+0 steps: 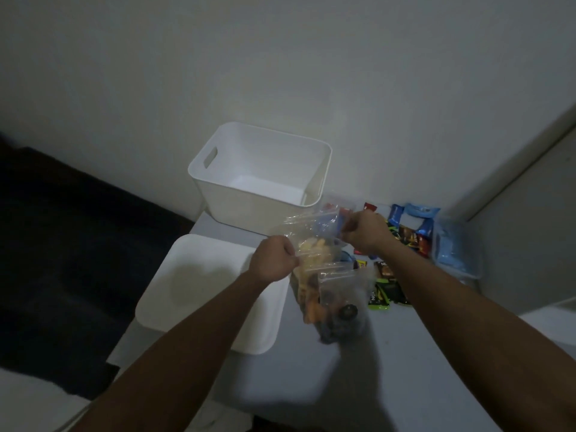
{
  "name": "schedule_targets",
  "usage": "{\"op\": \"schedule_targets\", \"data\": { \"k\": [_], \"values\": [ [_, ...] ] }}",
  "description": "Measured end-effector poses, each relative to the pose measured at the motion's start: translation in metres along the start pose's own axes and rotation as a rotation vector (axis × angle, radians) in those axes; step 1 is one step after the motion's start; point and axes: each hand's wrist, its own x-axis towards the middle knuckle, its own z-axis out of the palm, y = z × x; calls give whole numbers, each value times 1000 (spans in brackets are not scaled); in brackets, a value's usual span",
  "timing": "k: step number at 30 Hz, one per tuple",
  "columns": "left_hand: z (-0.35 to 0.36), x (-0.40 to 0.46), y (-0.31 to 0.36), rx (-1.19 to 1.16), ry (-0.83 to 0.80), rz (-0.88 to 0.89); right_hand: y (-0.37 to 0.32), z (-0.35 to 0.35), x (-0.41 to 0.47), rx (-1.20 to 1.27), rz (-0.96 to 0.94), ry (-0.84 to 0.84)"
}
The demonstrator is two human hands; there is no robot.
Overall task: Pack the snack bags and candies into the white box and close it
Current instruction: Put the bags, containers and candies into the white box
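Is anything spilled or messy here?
Nothing has spilled. The clear plastic snack bags hang from both hands, the white plastic box stands upright and looks empty, and its flat white lid lies beside it, still off.

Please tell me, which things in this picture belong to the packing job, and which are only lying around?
For the job:
- white box, open and empty
- lid lying beside it
- clear snack bag, held by left hand and right hand
- second clear bag
- candy packets on the table

Just lying about:
- blue packs at the far right; contents unclear
- dark mat on the left
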Motion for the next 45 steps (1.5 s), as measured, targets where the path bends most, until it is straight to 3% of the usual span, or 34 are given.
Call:
{"op": "schedule_targets", "data": {
  "k": [4,11,19,29,40,45],
  "values": [
    [12,1,6,-30,50,-65,12,2,15,148,-57,-72],
    [29,-4,11,51,101,97,17,4,37,285,-188,-182],
    [24,-10,21,74,126,63,20,0,32,311,-317,-24],
    [-37,-4,69,-54,282,78,-8,-85,19,417,-516,175],
    [-141,41,111,-145,255,226,-72,-164,39,627,-552,265],
    [-165,77,113,-205,240,237,-99,-162,67,639,-452,320]
  ]
}}
